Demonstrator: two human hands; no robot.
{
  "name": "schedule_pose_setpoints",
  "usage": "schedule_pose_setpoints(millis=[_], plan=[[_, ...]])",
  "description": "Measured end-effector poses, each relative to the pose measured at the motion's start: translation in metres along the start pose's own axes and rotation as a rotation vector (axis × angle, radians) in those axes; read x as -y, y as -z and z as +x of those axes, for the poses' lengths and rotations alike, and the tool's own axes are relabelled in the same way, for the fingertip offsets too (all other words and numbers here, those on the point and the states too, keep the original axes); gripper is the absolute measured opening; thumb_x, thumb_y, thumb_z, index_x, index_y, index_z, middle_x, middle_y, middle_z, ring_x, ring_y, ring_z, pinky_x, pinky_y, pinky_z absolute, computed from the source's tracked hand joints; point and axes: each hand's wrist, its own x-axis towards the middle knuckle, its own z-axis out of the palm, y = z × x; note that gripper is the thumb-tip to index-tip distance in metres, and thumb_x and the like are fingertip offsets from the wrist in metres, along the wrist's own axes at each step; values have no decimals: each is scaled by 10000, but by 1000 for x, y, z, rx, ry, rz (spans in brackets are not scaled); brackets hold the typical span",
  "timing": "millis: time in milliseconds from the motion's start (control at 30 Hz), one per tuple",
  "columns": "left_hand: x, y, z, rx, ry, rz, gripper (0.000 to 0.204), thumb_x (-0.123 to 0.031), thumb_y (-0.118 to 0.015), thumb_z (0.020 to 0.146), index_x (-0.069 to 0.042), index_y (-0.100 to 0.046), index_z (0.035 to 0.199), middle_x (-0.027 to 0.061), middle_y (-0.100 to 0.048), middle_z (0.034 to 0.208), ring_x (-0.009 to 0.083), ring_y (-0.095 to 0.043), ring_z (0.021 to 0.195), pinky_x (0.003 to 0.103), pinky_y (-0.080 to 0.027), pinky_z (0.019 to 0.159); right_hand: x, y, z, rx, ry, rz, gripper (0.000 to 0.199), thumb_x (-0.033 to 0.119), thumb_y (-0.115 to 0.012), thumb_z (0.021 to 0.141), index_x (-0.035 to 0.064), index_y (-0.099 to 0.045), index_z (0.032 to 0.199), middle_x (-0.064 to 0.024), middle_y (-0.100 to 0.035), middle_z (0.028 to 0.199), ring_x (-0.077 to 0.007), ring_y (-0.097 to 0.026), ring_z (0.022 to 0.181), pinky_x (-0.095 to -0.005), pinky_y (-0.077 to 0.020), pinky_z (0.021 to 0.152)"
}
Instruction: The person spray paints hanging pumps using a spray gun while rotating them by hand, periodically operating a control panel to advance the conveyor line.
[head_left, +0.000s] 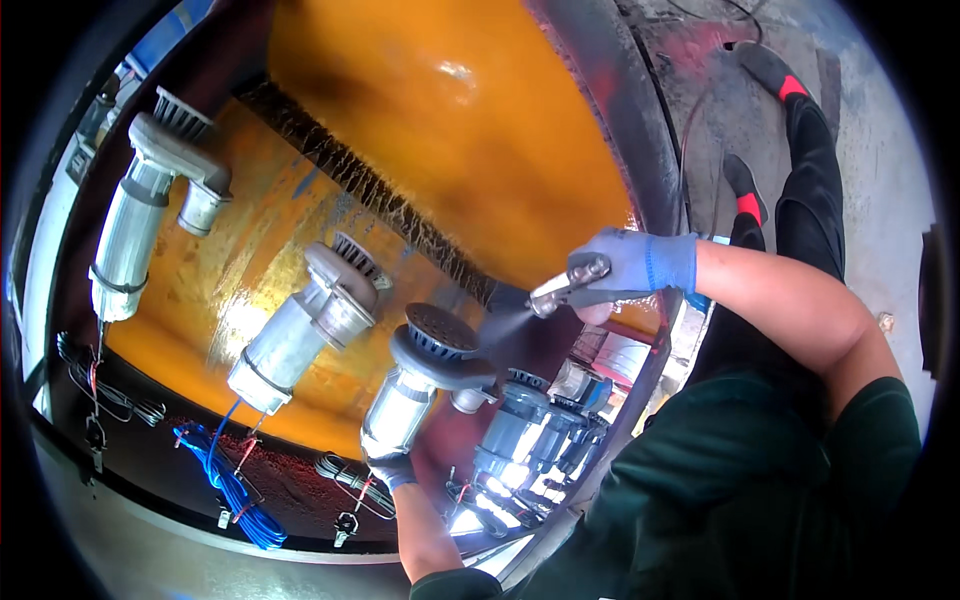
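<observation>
Seen from overhead: a broad orange-painted panel (440, 130), glossy and curved, crossed by a dark bristly strip (370, 190) running diagonally from upper left toward the centre. Bordering it on the right, a dark curved metal rim (620, 130), with grey concrete floor (880, 180) beyond. Hung in front of the panel, a row of grey pump-like units, each a cylindrical body topped by a ribbed cap: one at far left (140, 220), a second (300, 330) lower and to its right, a third (415, 385) nearer the centre, and further darker ones (520, 440) crowded at lower right. In the lower right foreground, a dark green shirt (740, 490) and, above it, black trousers and black shoes with red heels (755, 200) on the floor. Right hand (630, 262), in a blue-grey glove, grip closed around a silver spray gun (570, 285) pointed left, a faint mist reaching from its nozzle toward the perforated cap (440, 330) of the third unit, gun and cap near but apart. Left hand (392, 468), in a dark glove, grip wrapped around the bottom end of that third unit, holding it from below. Along the dark lower edge, a coil of blue cable (235, 480) and bundles of black cable (110, 390) hanging from the units by thin wires.
</observation>
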Motion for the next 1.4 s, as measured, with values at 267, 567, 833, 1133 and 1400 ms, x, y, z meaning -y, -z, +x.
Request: schedule_pose_setpoints(millis=[267, 567, 833, 1133, 1400], plan=[[0, 1, -10, 106, 137, -414, 512, -303, -533, 1089, -105, -456, 1554, 64, -538, 1581, 216, -481, 1478, 412, -375, 1237, 41, 20, -10, -71, 45, 11, 329, 369, -772, 941, 47, -716, 973, -128, -719, 820, -261, -693, 723, -374, -521, 673], [30, 7, -16, 183, -129, 1053, 609, -487, -574, 1041, -185, -497, 1564, -6, -541, 1576, 166, -460, 1489, 399, -341, 1233, 47, 19, -20, -27, -13, -205, 320, 401, -762, 940, 86, -720, 975, -135, -745, 876, -341, -729, 853, -442, -551, 735], [70, 22, -17, 185, -240, 1423, 663, -543, -580, 1018, -219, -480, 1588, -16, -514, 1604, 200, -421, 1522, 436, -325, 1247, 35, 9, -25, 131, -68, -368, 402, 511, -716, 954, 109, -720, 958, -125, -734, 860, -352, -716, 851, -465, -538, 760], [32, 6, -15, -11, -156, 718, 652, -359, -702, 954, -68, -527, 1511, 111, -594, 1484, 249, -568, 1379, 417, -450, 1160, 58, 2, -16, 195, -44, -394, 353, 484, -712, 938, 131, -712, 960, -131, -735, 920, -370, -712, 901, -484, -539, 792], [33, -6, 0, -240, -254, 615, 632, -363, -771, 846, -71, -630, 1388, 117, -687, 1222, 309, -645, 1146, 423, -502, 999, 118, -21, -11, -81, 41, -370, 307, 408, -727, 951, 106, -672, 939, -151, -709, 868, -387, -707, 862, -499, -541, 753]])
